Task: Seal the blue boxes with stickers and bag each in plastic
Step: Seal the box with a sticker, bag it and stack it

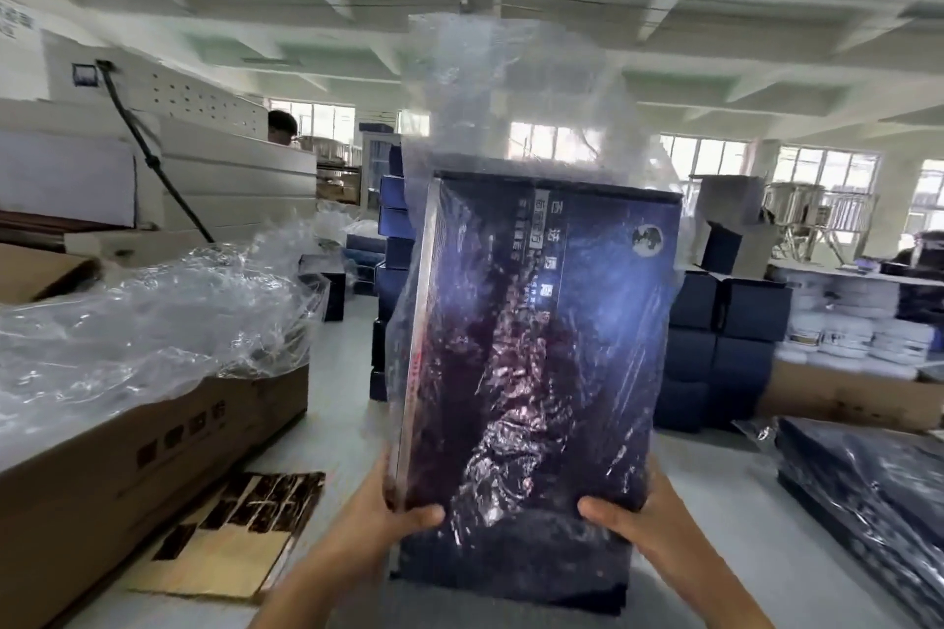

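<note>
Large workshop room with white ceiling beams, tube lamps and a row of windows (827,174) lies behind, and a grey table (337,398) fills the front. Above this table the box (536,347) stands upright in the middle of the view. It is dark blue, with a printed picture and a small moon mark near its upper right corner. It is inside the bag (511,82), which is of clear plastic. The film covers the front face with many wrinkles, and the empty part of the bag rises above the top edge of the box.

The left hand (393,516) holds the lower left corner, thumb on the front face; the other fingers are behind the box and hidden. The right hand (638,521) holds the lower right corner in the same way, thumb pressed on the film. Both hands grip box and bag together. Whether the bottom of the box touches the table, I cannot tell.

Just left of the hands a sticker sheet (245,526) lies flat on the table, brown backing with dark stickers. Further left is a carton (127,465), and a heap of clear bags (153,312) lies on top of it. At the right edge, bagged boxes (868,490) lie flat on the table. Behind the held box stand stacks of blue boxes (715,347). Far at the left there is a white machine (204,118), and behind it a person's head (282,125).
</note>
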